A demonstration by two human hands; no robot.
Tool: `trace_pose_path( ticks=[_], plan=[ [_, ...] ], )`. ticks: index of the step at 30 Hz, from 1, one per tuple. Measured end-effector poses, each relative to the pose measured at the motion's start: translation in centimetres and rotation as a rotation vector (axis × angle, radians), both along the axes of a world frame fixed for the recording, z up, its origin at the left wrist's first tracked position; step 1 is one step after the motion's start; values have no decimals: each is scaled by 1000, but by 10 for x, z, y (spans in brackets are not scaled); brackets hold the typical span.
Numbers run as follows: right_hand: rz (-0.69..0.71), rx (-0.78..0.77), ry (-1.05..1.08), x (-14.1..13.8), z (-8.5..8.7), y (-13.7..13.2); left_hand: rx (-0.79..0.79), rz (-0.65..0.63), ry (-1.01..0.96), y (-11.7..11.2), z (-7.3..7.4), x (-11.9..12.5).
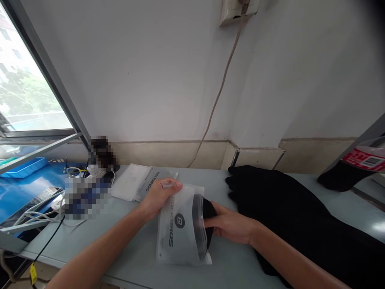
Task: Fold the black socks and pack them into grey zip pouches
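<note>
A frosted zip bag [176, 245] printed ROCKBROS lies on the grey table in front of me, its zip end toward the right. My left hand [159, 194] pinches the bag's far edge between thumb and fingers. At the bag's mouth, my right hand [227, 222] grips a folded black cloth item [209, 208], which sits partly inside the bag. The dark shape of the cloth shows through the clear strip by the zip. What kind of garment it is cannot be made out.
Behind my left hand lies a stack of similar bags [132, 182]. Black fabric pieces [288, 212] spread over the table [135, 245] at right, near a cola bottle [355, 166]. At left are tangled white cables [39, 208] and a blue tray [27, 167]. A cord [221, 88] hangs down the wall.
</note>
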State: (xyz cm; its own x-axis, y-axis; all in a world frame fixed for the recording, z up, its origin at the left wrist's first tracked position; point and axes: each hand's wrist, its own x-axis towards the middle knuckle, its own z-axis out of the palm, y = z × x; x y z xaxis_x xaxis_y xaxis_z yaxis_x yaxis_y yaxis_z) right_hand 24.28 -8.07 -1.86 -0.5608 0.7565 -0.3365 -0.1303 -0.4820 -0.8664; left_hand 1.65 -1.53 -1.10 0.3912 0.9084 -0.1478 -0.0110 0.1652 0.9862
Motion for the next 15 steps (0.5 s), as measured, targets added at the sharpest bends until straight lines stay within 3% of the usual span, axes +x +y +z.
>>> trace_pose_path(
  ticks=[3, 9, 15],
  plan=[
    [17, 16, -37, 0, 2, 0, 73, -21, 66, -7, -3, 7],
    [-259, 42, -5, -10, 0, 1, 179, 88, 136, -3, -3, 7],
    [-99, -21, -42, -8, -3, -1, 181, -32, 166, -4, 2, 7]
  ],
)
